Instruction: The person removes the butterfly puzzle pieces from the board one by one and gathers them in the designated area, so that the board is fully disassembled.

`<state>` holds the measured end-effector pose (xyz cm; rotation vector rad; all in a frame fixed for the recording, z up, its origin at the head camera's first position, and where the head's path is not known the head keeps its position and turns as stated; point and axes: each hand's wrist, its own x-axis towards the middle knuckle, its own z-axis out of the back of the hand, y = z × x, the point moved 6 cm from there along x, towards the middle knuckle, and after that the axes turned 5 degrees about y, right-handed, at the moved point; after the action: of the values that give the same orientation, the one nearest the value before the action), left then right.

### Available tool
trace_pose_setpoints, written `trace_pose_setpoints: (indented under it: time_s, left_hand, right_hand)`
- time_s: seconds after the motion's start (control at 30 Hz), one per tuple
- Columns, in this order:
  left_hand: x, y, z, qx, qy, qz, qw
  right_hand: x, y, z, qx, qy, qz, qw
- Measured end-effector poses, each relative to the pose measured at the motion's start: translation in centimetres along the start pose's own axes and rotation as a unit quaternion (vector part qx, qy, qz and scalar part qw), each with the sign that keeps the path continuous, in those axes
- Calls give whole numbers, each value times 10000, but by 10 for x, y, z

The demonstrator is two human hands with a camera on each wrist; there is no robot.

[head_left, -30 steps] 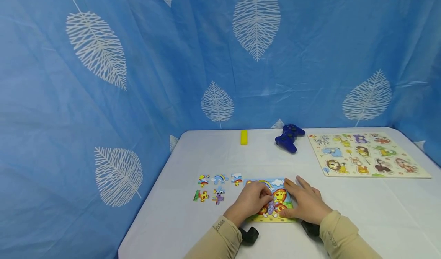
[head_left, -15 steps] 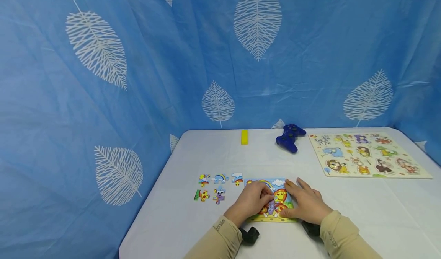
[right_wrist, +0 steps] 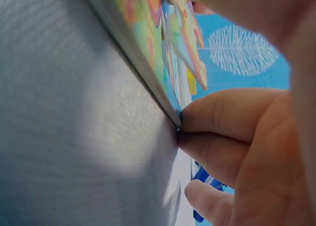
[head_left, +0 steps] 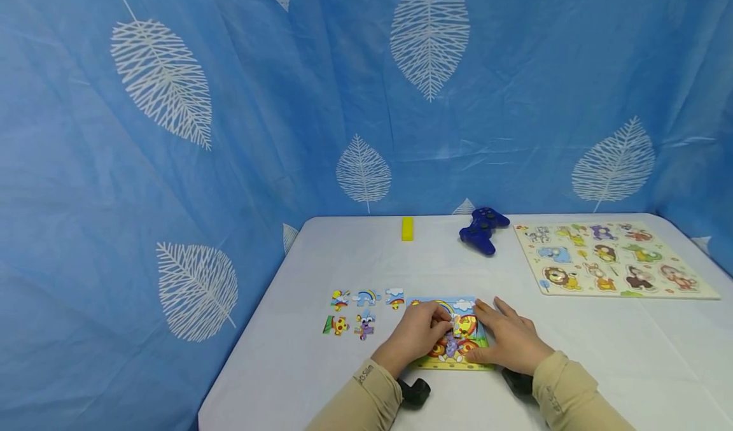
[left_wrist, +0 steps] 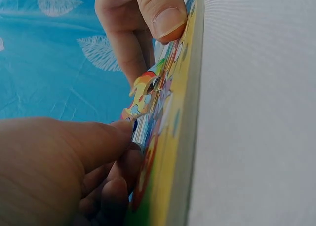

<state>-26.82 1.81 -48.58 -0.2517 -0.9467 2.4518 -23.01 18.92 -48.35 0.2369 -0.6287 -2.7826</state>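
A colourful jigsaw board [head_left: 458, 362] with a lion picture lies near the table's front edge. My left hand [head_left: 442, 323] pinches one puzzle piece [left_wrist: 141, 94] between thumb and fingers, and the piece tilts up off the board [left_wrist: 174, 137]. My right hand [head_left: 483, 329] lies flat along the board's right side, its thumb [left_wrist: 163, 16] on the board face and its fingers [right_wrist: 222, 118] against the board's edge [right_wrist: 140, 63]. The raised piece [right_wrist: 190, 56] also shows in the right wrist view.
Several loose puzzle pieces [head_left: 361, 313] lie left of the board. Further back are a yellow block [head_left: 406, 228], a blue game controller [head_left: 483, 229] and a wooden animal peg puzzle [head_left: 613, 259] at the right. Blue leaf-print cloth hangs behind the white table [head_left: 321, 380].
Both hands stay on the board in nearly the same spots. The piece under my left fingertips has shifted slightly.
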Motion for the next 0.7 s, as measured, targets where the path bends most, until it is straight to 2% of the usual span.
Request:
trace_pose_setpoints:
  time_s: [0.2,0.33,0.6,0.7]
  left_hand:
    - [0,0,0,-168,-78,-5,9998]
    - [-1,3,0,-597,-135,-17,9981]
    - [-4,9,11,-1705,-420,-3,9845]
    - [-6,12,20,-2078,-402,44,9773]
  right_hand:
    - [0,0,-1,7,33,-56,10000]
    - [-1,0,0,23,17,-31,10000]
    - [-1,0,0,41,26,-29,10000]
    - [0,0,-1,16,45,-9,10000]
